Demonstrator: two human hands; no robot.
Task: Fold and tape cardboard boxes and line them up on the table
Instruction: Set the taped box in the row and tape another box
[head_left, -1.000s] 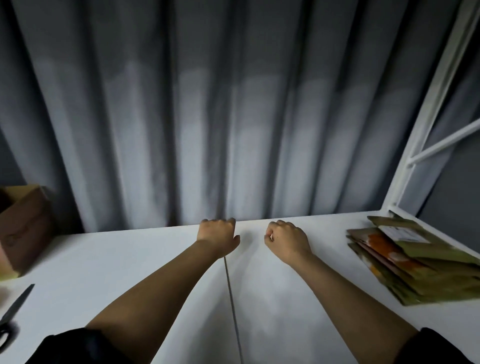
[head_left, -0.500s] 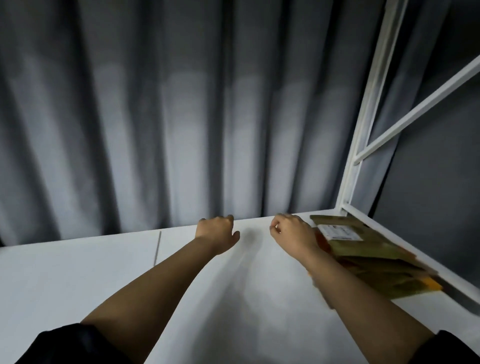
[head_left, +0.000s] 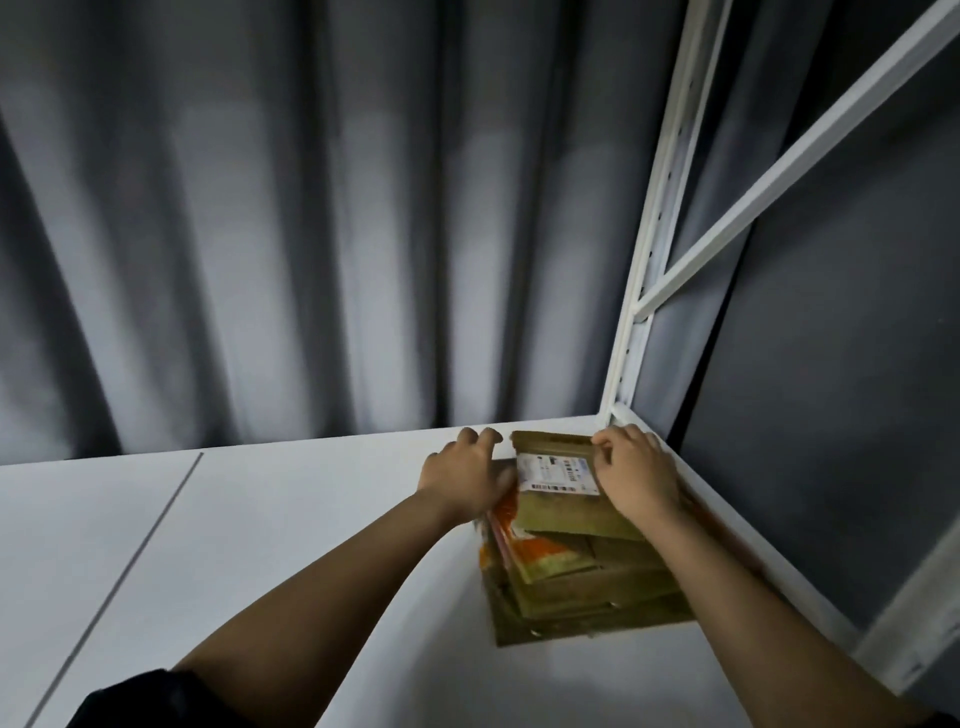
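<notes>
- The stack of flattened cardboard boxes (head_left: 571, 577) lay on the white table (head_left: 311, 545), in its far right corner, just beside the white metal frame (head_left: 639, 270).
- My left hand (head_left: 460, 475) was at the left edge of the top flattened box (head_left: 558, 512), fingers curled. Whether they had hold of the edge I could not tell, since the hand hid the contact.
- My right hand (head_left: 636, 475) had its fingers curled over the far right corner of that top sheet, pinching it, as far as I could see.
- I judged one sheet to be light and fairly stiff, though likely to flop along its creases; taking it at two opposite edges seemed the sound way to lift it flat.
- The cardboard looked matte, dull olive-brown, with flaps and folds showing at the near edge of the pile.
- A white shipping label (head_left: 556, 473) with barcodes sat on the top sheet, smoother than the board around it.
- Lower sheets showed orange print (head_left: 540, 548); the pile was uneven, so neighbours could slide off with the top one.
- Grey pleated curtain (head_left: 311, 234) hung behind the table.
</notes>
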